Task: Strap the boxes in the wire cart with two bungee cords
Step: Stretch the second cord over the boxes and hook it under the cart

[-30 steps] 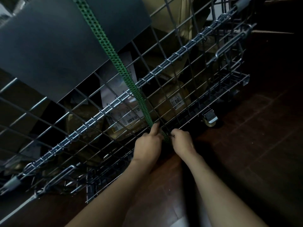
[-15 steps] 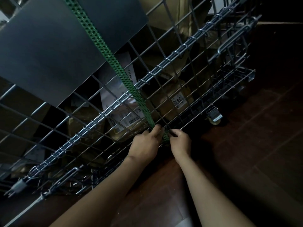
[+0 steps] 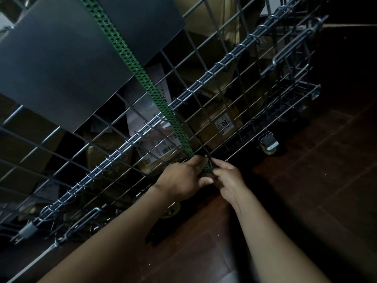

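A flat green perforated bungee cord (image 3: 142, 78) runs taut from the top left down the outside of the wire cart (image 3: 234, 56) to its lower edge. My left hand (image 3: 181, 178) and my right hand (image 3: 228, 178) meet at the cord's bottom end, fingers pinched on it against the lowest wires. Any hook on that end is hidden by my fingers. Brown cardboard boxes (image 3: 216, 119) with white labels sit behind the wire mesh. A second cord is not in view.
A flat dark grey panel (image 3: 67, 58) lies against the cart's side at the upper left. Caster wheels (image 3: 268, 145) stand under the cart's base. The floor (image 3: 306, 190) is dark reddish-brown tile, open to the right and below.
My view has drifted slightly. Both hands stay at the cord's lower end; the left thumb now shows below the cord and the fingers have closed in tighter.
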